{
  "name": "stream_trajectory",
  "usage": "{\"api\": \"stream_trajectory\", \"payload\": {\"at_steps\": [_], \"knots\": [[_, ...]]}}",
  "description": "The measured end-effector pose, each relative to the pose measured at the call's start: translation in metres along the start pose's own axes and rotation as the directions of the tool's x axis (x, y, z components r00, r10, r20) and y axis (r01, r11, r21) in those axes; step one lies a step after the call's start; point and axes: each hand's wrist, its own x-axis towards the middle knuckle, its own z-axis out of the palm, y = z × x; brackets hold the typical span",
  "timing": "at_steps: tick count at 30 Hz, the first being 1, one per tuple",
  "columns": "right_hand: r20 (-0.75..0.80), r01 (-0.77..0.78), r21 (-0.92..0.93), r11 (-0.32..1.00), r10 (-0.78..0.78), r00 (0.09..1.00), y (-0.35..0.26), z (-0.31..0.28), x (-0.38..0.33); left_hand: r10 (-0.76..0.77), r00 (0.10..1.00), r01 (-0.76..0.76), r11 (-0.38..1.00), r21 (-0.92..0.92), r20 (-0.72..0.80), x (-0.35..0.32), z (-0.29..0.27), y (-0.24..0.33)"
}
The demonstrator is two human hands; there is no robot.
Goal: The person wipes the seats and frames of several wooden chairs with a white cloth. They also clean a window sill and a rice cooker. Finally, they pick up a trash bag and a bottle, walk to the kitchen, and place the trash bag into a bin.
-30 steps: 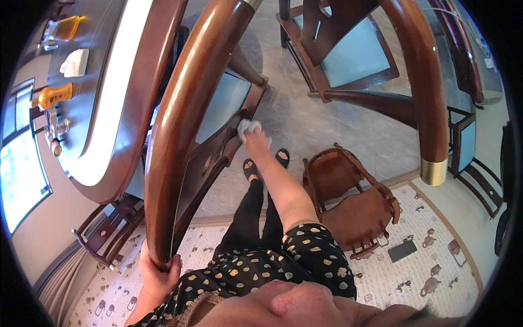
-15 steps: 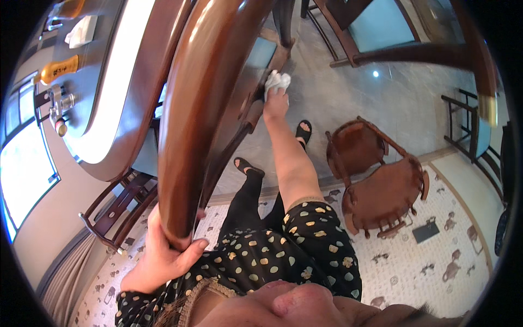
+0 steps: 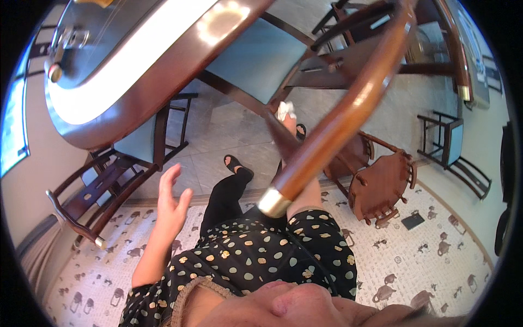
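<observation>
A dark wooden chair with a blue seat (image 3: 259, 57) stands turned in front of me, its glossy curved top rail (image 3: 348, 117) crossing the view and ending in a brass-coloured cap. My right hand (image 3: 290, 123) grips a crumpled white cloth (image 3: 286, 110) beside the chair's frame near the seat corner. Part of that hand and forearm is hidden behind the chair. My left hand (image 3: 172, 204) is raised in the air left of the rail, fingers apart, touching nothing.
On the left is a long table (image 3: 180, 73) with a bright white band; a small jar (image 3: 55, 72) stands on it. Another blue-seated chair (image 3: 109, 180) is tucked at its end. A brown wooden armchair (image 3: 381, 182) and a small chair (image 3: 451, 141) stand to the right.
My left hand has let go of the chair's rail and moved away from it. The chair has swung round, its rail end now further right. The cloth has shifted slightly nearer and right.
</observation>
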Motion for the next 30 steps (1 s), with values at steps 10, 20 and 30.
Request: {"api": "stream_trajectory", "payload": {"at_steps": [10, 20, 30], "knots": [[0.184, -0.220, 0.147, 0.964, 0.192, 0.964, -0.094, 0.192, -0.032, -0.376, 0.860, 0.355, 0.927, -0.126, -0.344, -0.131, -0.055, -0.184], [0.304, 0.724, -0.274, 0.633, -0.657, 0.690, -0.262, 0.192, 0.099, -0.670, 0.740, 0.610, 0.708, -0.357, -0.065, -0.201, 0.091, -0.234], [0.408, 0.453, -0.767, 0.456, -0.198, 0.891, -0.123, 0.103, 0.014, -0.708, 0.701, 0.587, 0.640, -0.496, -0.084, -0.190, 0.163, -0.215]]}}
